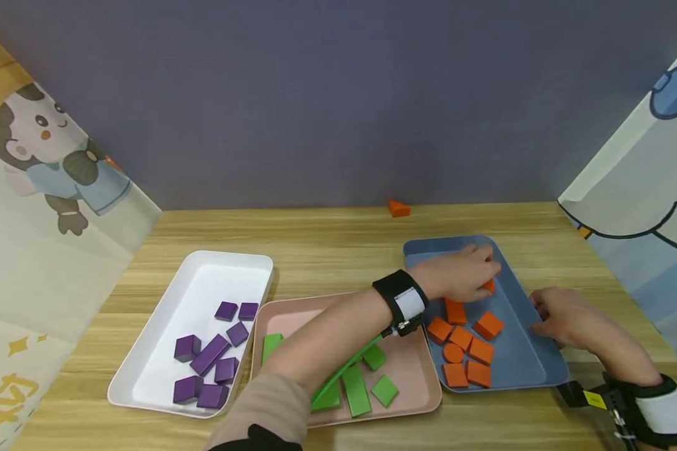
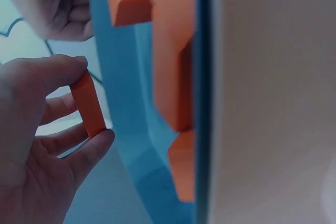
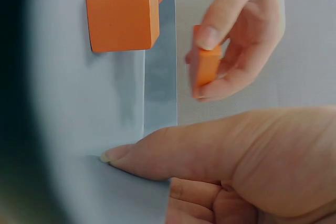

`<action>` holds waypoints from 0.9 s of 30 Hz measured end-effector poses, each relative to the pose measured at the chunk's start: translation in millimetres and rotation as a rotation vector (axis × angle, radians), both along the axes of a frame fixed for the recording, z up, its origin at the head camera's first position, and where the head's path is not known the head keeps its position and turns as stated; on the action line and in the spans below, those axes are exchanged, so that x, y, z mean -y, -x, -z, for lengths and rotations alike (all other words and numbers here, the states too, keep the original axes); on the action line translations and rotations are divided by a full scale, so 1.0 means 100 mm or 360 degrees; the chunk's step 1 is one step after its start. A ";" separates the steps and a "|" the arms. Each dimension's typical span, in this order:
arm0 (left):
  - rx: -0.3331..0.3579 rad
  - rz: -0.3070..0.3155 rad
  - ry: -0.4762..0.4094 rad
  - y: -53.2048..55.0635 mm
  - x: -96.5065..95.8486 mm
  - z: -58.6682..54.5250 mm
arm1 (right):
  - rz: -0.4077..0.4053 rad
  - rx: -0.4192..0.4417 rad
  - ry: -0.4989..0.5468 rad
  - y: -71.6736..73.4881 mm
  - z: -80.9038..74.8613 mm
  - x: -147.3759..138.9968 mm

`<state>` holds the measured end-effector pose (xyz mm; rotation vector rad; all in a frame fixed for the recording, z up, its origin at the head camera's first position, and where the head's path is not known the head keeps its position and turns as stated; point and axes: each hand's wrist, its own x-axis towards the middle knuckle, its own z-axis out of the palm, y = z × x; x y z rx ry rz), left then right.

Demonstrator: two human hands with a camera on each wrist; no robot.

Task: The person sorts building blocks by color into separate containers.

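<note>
Above the far part of the blue tray [image 1: 519, 351], my left hand [image 1: 457, 272] pinches a small orange block [image 2: 89, 103] between thumb and fingertips. In the head view most of that block is behind the fingers. My right hand [image 1: 575, 319] grips the tray's right rim, with the thumb [image 3: 152, 153] over the inside and the other fingers curled outside the wall. Several orange blocks lie in the near left part of the tray, among them a cube-like block [image 1: 488, 326] and a round piece [image 1: 452, 352].
An orange triangular block [image 1: 398, 208] lies by the back wall. Left of the blue tray, a pink tray [image 1: 412, 382] holds several green blocks, partly hidden under my left forearm. Farther left, a white tray [image 1: 203, 282] holds several purple blocks. Printed side walls flank the wooden table [image 1: 327, 241].
</note>
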<state>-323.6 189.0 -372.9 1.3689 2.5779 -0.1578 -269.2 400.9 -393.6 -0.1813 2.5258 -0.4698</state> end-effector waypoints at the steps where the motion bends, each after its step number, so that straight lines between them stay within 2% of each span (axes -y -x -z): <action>1: 0.0002 0.0001 0.0029 -0.01 -0.02 0.02 | 0.0000 0.0001 -0.0001 0.00 0.00 0.00; 3: 0.0010 0.0004 0.0095 -0.02 -0.06 0.04 | -0.0002 0.0002 -0.0003 0.00 0.00 0.00; 6: 0.0089 -0.0037 0.0180 -0.03 -0.10 0.07 | -0.0003 0.0003 -0.0006 0.01 0.00 -0.01; 10: 0.0236 -0.0136 0.0203 -0.03 -0.14 0.13 | -0.0007 -0.0002 0.0001 0.01 0.00 -0.01; 12: 0.0253 -0.0147 0.0208 -0.03 -0.15 0.15 | -0.0010 -0.0006 0.0004 0.00 0.00 -0.01; 21: 0.0152 -0.0027 0.0217 -0.03 -0.12 0.23 | -0.0019 0.0008 0.0002 0.00 0.00 -0.01; 27: 0.0158 -0.0032 0.0211 -0.03 -0.11 0.26 | -0.0015 0.0025 0.0005 0.00 0.00 0.00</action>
